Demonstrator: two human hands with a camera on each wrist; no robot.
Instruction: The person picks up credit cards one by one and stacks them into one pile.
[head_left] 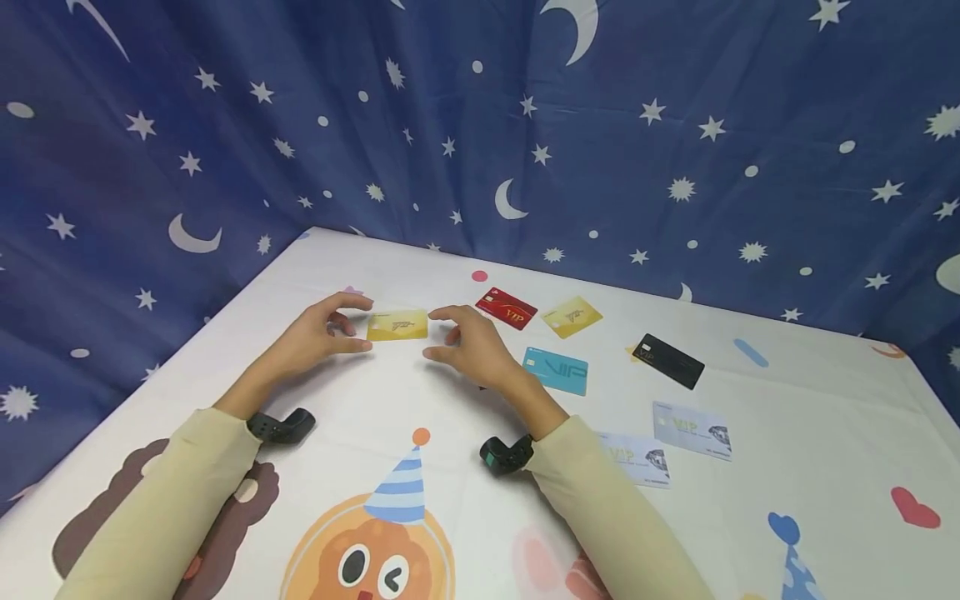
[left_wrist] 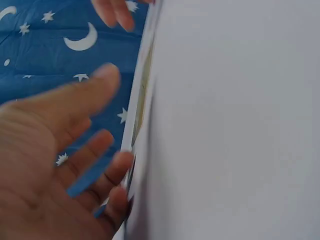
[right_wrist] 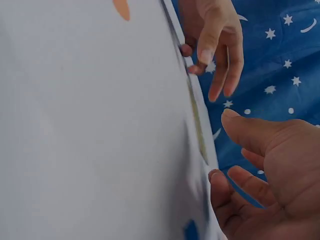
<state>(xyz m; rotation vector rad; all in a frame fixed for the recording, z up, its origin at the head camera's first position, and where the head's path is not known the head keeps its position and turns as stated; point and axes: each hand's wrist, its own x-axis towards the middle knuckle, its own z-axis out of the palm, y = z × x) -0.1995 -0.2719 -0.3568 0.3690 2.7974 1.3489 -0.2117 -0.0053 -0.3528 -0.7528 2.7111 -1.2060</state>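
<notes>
A gold card (head_left: pixel 397 325) lies flat on the patterned white tablecloth, between the two hands. My left hand (head_left: pixel 321 333) is at its left end, thumb and fingers spread apart with nothing between them. At the card's right end, my right hand (head_left: pixel 476 346) holds the same kind of loose, spread pose. Both wrist views show a gap between thumb and fingers of the left hand (left_wrist: pixel 65 155) and the right hand (right_wrist: pixel 270 175). From there the gold card (right_wrist: pixel 199 125) appears only as a thin strip. Whether any fingertip touches its edge I cannot tell.
Right of the hands lie a red VIP card (head_left: pixel 507 308), a second gold card (head_left: pixel 572 317), a teal VIP card (head_left: pixel 556 372), a black card (head_left: pixel 669 361) over something yellow, and two silver cards (head_left: pixel 692 430), one partly behind the right sleeve. A blue starry curtain (head_left: pixel 420 125) hangs behind.
</notes>
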